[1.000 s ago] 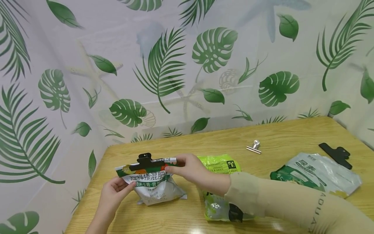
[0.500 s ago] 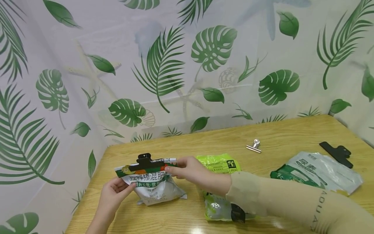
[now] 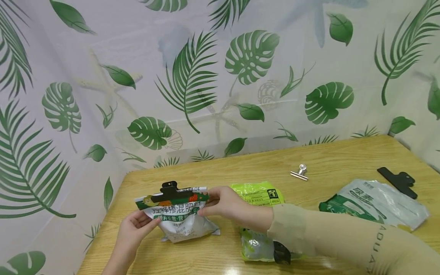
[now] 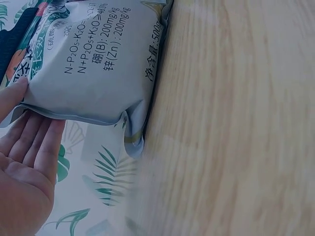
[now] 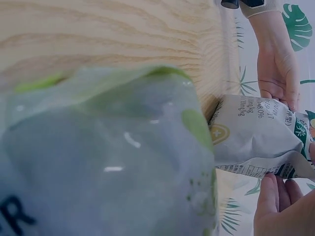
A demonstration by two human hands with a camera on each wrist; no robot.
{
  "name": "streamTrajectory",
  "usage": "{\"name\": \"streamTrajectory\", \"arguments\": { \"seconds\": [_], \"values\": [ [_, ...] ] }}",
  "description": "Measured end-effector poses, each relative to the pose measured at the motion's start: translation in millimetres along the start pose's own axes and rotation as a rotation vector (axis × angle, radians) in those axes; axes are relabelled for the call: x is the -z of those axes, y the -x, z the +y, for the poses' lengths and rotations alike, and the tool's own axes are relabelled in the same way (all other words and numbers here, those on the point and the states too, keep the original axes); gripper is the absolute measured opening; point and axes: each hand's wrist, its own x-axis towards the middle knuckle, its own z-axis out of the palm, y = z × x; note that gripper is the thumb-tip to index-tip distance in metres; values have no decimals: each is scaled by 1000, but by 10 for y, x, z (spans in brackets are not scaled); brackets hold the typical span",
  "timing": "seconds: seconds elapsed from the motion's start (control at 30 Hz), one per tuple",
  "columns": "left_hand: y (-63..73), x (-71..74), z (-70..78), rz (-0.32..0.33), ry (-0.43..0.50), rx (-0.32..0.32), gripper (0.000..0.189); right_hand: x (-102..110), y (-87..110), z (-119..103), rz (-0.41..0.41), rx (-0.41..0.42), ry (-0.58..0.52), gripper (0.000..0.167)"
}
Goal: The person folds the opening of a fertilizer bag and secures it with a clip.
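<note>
A white fertilizer bag (image 3: 185, 229) with a green top band stands on the table at the left of the head view. A wide black clip (image 3: 170, 192) sits across its folded top. With the thumb in front and the fingers behind, my left hand (image 3: 132, 231) holds the bag's left side. My right hand (image 3: 228, 206) pinches its right side just below the top edge. In the left wrist view, the bag (image 4: 93, 59) shows printed text on its front. The right wrist view shows both hands at opposite sides of the bag (image 5: 251, 128).
Under my right forearm lies a yellow-green bag (image 3: 256, 244) with a black clip (image 3: 282, 253) by its lower edge. A silver clip (image 3: 300, 172) lies farther back. At the right are a white-and-green bag (image 3: 378, 202) and another black clip (image 3: 398, 181). A leaf-print sheet hangs behind the table.
My right hand has slid slightly down the bag's right side, its thumb now lower and off the top band. The left hand and the bag look nearly unchanged.
</note>
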Motion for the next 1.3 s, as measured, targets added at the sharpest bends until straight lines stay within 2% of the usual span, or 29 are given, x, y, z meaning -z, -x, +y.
{"name": "streamTrajectory", "arguments": {
  "seconds": [0.1,0.23,0.43,0.67,0.9,1.3],
  "values": [
    [-3,2,-6,-4,4,4,52,6,0,12,-25,31,22,50],
    [7,6,-2,-15,-3,-15,52,0,-14,25,-27,53,59,49],
    [32,8,25,-24,6,-20,51,-32,-44,22,12,44,73,47],
    [35,11,33,-68,2,-25,56,-87,-82,26,66,29,55,45],
    [4,6,34,-55,0,-12,56,-142,-92,16,95,-5,50,46],
    [-48,-7,54,-40,-12,0,53,-140,-119,39,123,12,72,36]
  ]
}}
